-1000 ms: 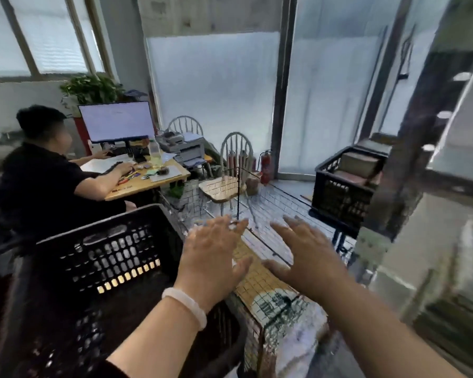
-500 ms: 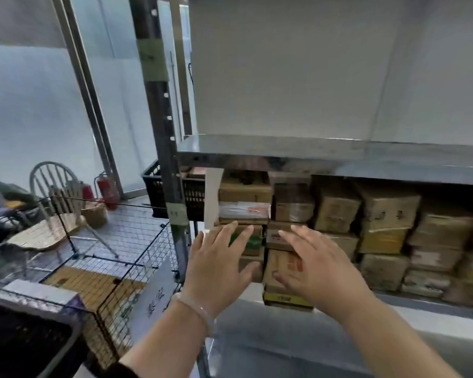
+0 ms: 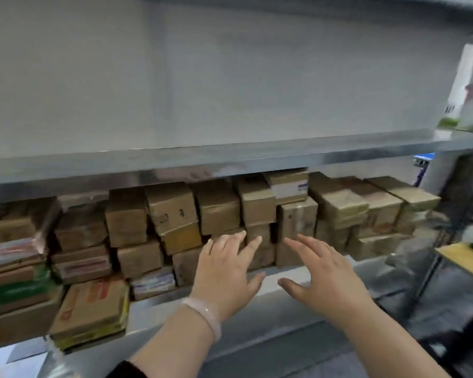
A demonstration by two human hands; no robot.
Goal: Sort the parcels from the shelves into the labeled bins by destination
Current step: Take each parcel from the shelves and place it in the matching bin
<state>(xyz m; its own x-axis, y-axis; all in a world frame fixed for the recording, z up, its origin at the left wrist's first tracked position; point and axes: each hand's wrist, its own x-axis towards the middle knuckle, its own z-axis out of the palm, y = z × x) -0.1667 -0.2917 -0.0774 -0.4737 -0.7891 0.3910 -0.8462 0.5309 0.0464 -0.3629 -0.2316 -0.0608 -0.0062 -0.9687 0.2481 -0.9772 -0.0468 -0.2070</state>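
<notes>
Several brown cardboard parcels (image 3: 172,211) are stacked in rows on the lower level of a grey metal shelf (image 3: 230,159). My left hand (image 3: 227,271), with a pale bracelet on its wrist, stretches toward the stack with straight spread fingers, its fingertips at the parcels in the middle. My right hand (image 3: 325,274) hovers beside it, fingers also straight, holding nothing. A flat orange-printed parcel (image 3: 93,306) lies at the shelf's front left. No bin is in view.
The shelf level above the parcels holds only a white and green item (image 3: 459,85) at its far right. A yellow-edged surface (image 3: 464,260) juts in at the right. The shelf's front ledge (image 3: 284,279) runs below my hands.
My view has swung from the black crates and wire cage rightward onto the shelf. Both hands, still spread and holding nothing, have come closer to the stacked parcels.
</notes>
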